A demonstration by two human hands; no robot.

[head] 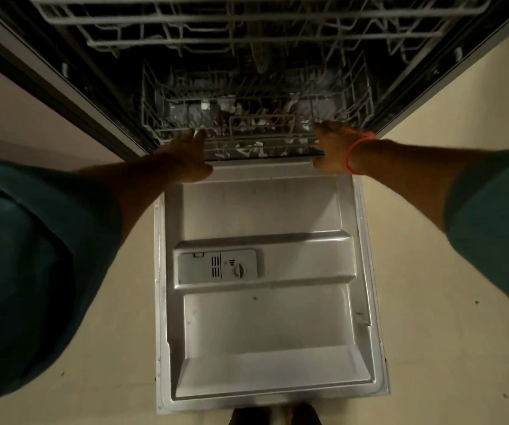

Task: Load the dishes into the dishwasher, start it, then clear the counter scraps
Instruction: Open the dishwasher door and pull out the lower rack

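Below us lies our dishwasher's open grey metal door [265,317]; our left hand [187,157] and right hand [332,151] press straight-fingered against the white wire lower rack's [256,130] front edge.

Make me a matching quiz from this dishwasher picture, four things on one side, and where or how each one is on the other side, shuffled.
Things:
1. lower rack
2. dishwasher door
3. wristband
4. detergent dispenser

States:
A. orange, on the right wrist
B. folded down flat, open
C. set in the door's inner panel, lid shut
D. both hands at its front edge, dishes inside

Pairs: 1-D, 2-B, 3-A, 4-C
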